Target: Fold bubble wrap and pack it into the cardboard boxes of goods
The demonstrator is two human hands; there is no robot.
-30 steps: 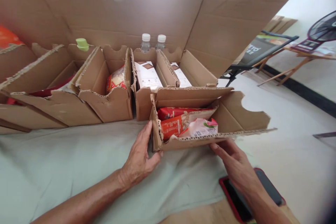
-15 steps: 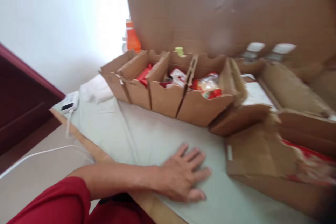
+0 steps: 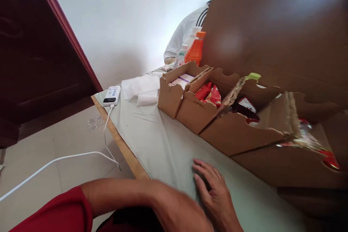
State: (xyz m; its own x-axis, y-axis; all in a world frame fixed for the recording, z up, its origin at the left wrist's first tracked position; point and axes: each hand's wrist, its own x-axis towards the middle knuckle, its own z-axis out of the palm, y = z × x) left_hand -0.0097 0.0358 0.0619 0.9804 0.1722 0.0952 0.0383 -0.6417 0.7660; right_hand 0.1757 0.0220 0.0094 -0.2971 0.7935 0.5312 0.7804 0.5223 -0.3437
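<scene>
The fingers (image 3: 205, 168) of the right hand (image 3: 217, 193) are loosely bent and grasp nothing, over the table (image 3: 168, 141) before the row of cardboard boxes (image 3: 233, 134). Also before this row, the left hand (image 3: 179, 210) is blurred; its grasp I cannot tell. Inside the row lie red packets (image 3: 203, 92); left of it, a white device (image 3: 112, 96); behind its left end, an orange bottle (image 3: 195, 50).

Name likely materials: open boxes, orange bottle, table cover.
Open boxes: corrugated cardboard, matte brown; rough, ragged cut edges show.
Orange bottle: probably plastic, smooth; moulded-looking shape and orange cap suggest it.
Table cover: likely thin fabric, dull pale green; soft creases fit, but plastic sheeting can't be ruled out.
</scene>
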